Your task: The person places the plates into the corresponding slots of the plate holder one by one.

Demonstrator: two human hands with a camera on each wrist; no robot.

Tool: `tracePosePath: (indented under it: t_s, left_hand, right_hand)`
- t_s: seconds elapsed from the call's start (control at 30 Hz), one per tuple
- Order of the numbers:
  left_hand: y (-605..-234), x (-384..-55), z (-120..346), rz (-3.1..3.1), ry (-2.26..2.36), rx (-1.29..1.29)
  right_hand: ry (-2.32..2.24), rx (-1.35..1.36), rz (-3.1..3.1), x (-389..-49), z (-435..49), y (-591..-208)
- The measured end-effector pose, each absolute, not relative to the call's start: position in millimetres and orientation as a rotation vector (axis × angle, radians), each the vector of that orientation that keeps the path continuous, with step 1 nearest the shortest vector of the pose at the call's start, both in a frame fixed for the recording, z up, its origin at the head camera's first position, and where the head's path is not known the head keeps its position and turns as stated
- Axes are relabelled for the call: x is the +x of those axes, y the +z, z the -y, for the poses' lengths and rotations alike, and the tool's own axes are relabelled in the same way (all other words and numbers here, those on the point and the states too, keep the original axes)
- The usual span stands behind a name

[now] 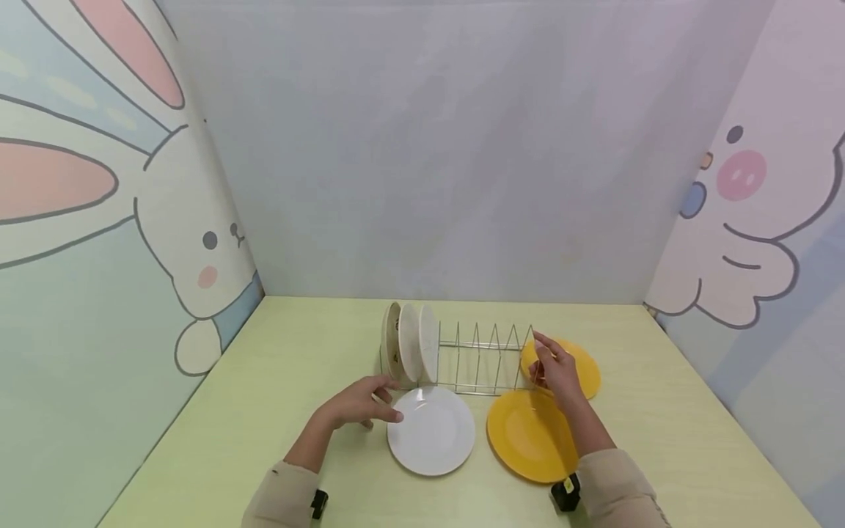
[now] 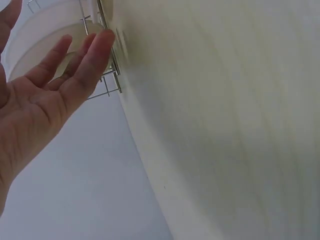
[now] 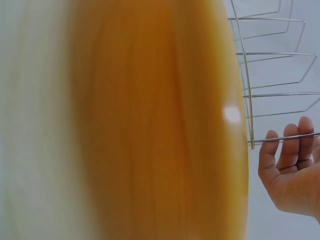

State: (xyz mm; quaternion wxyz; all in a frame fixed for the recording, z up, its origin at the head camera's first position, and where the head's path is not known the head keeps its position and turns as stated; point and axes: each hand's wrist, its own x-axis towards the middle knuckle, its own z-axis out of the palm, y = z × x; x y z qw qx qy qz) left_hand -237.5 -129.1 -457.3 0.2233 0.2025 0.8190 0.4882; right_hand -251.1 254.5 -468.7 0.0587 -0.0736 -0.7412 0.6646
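A wire dish rack (image 1: 475,394) stands on the table with several plates upright in its left end. Nearest its middle are two white plates (image 1: 429,345), and left of them is a beige patterned dish (image 1: 393,341). At the rack's right end, my right hand (image 1: 557,370) has its fingers curled round the end wire (image 3: 282,139). My left hand (image 1: 359,403) is beside the rack's front left corner, fingers loosely spread and holding nothing. A white plate (image 1: 432,431) lies flat in front of the rack, close to my left thumb.
One yellow plate (image 1: 528,436) lies flat below my right hand. Another yellow plate (image 1: 584,370) lies behind that hand, right of the rack. Walls with cartoon animals (image 1: 207,293) border the pale table (image 1: 264,411).
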Motion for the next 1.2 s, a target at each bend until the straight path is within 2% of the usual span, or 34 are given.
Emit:
tracePosePath:
  t_s: [0.33, 0.77, 1.2]
  left_hand:
    - [-468.6, -248.7, 121.9, -2.134, 1.345, 0.449]
    - [-471.7, -257.2, 119.1, -2.168, 1.230, 0.442]
    - [-461.9, -245.7, 135.1, -1.901, 1.451, 0.458]
  right_hand:
    - [2.004, -0.184, 2.225, -251.2, -253.3, -469.6]
    - [2.001, -0.191, 2.236, -252.2, -253.6, -471.6]
    - [2.015, -0.164, 2.222, -250.7, -253.7, -468.9]
